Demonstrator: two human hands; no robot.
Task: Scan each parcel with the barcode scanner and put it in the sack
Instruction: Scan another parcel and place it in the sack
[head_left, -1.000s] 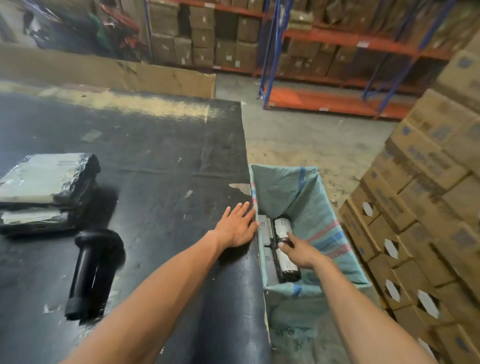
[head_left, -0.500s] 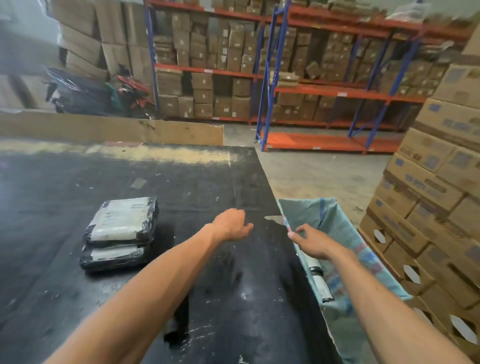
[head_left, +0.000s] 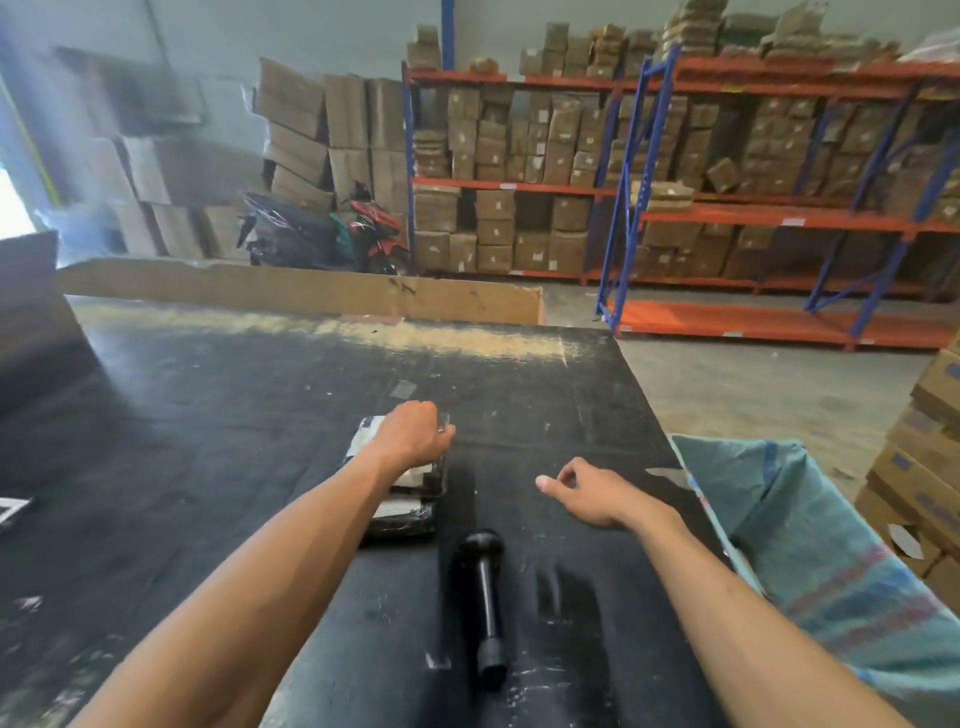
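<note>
Left hand (head_left: 413, 434) at frame centre rests, fingers curled, on the top black plastic-wrapped parcel (head_left: 402, 483) (stack of two); actual grasp cannot be confirmed. Right hand (head_left: 592, 493) hovers open and empty, above the black handheld barcode scanner (head_left: 485, 597) in the picture, with the teal woven sack (head_left: 810, 540) at lower right

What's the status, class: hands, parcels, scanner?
Left hand on parcels, grip unclear. Right hand empty, over table. Scanner lies untouched. Sack open, nothing blocking.
</note>
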